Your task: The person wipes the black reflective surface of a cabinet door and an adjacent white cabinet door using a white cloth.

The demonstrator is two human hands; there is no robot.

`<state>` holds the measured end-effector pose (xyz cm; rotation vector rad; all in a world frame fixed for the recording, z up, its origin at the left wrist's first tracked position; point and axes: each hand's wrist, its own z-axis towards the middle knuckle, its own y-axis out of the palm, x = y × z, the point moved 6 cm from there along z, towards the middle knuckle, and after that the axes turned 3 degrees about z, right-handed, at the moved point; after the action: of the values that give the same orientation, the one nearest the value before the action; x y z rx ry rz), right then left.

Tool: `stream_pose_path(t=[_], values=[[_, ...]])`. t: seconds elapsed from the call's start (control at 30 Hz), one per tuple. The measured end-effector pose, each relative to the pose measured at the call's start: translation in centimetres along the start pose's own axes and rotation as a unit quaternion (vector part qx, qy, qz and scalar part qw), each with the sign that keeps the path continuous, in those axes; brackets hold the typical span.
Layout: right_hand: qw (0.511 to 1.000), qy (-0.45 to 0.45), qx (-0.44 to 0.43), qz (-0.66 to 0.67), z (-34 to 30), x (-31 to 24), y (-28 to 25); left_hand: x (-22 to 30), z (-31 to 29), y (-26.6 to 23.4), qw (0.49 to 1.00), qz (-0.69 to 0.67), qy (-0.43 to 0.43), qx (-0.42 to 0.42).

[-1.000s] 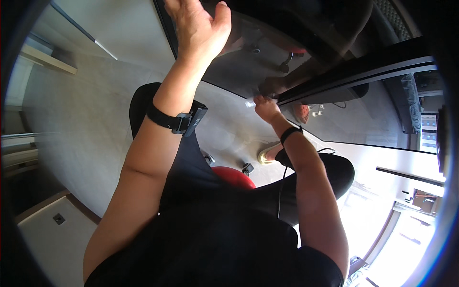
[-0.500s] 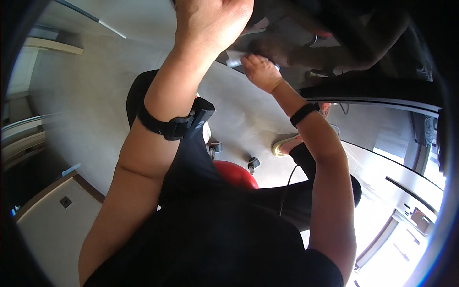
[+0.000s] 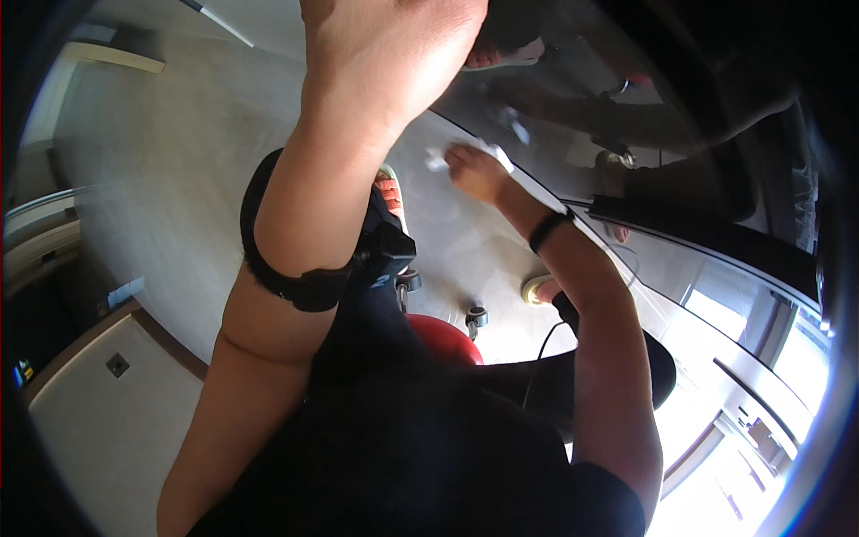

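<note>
Floor (image 3: 197,161), pale grey, smooth and matt, spreads under everything, and a glossy black panel (image 3: 626,116) rises from it at the upper right, its lower edge slanting from upper left to lower right and its face mirroring an arm and a foot. A rounded red seat (image 3: 443,338), shiny like plastic or leather, shows between the knees. Of the two hands, well apart, the left hand (image 3: 394,54) looms large at the top, just left of the panel; its fingers run out of view, so I cannot tell whether they grip or touch anything. The right hand (image 3: 479,174) is curled round a white cloth (image 3: 436,161), thin, soft and crumpled, perhaps tissue. This cloth lies at the right fingertips, poking out to their left, just beside the panel's lower edge; whether it touches is too blurred to tell. Bunched up, it shows no clear long axis, and the right hand is far the nearer. Smaller still are a black fabric wristband (image 3: 548,231), a hard dark castor (image 3: 476,316) and a thin, bowed black cable (image 3: 544,345).
</note>
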<state>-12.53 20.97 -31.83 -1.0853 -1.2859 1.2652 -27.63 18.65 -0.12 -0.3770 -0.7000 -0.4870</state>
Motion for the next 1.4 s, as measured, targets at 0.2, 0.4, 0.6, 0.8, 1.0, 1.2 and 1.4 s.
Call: stream_pose_path(t=[0.2, 0.4, 0.6, 0.8, 1.0, 1.2, 1.4], values=[[0.996, 0.042, -0.045, -0.066, 9.4, 5.2, 0.2, -0.7, 0.7, -0.5, 1.000, -0.002, -0.015, -0.009], [0.977, 0.077, -0.197, -0.026, -4.6, 5.0, 4.9, -0.3, 0.8, -1.4, 0.993, -0.095, -0.064, -0.016], [0.882, 0.268, -0.386, -0.026, -21.6, 3.4, 7.9, -1.2, 0.6, -0.5, 0.952, -0.300, -0.066, 0.002], [0.980, 0.181, 0.079, 0.003, -6.1, 4.2, -7.2, 0.7, 1.0, 0.2, 0.986, -0.085, -0.143, -0.013], [0.989, 0.143, -0.016, -0.017, -9.0, 7.3, -1.6, 0.4, 0.5, 0.7, 0.997, 0.001, -0.077, -0.018], [0.757, 0.575, -0.299, 0.080, -30.5, 5.7, 12.4, 0.7, 0.0, 1.7, 0.988, -0.050, -0.145, -0.020], [0.978, 0.206, -0.026, -0.036, -11.4, 3.2, -5.0, 1.3, -0.2, 2.0, 0.985, -0.118, -0.119, -0.030]])
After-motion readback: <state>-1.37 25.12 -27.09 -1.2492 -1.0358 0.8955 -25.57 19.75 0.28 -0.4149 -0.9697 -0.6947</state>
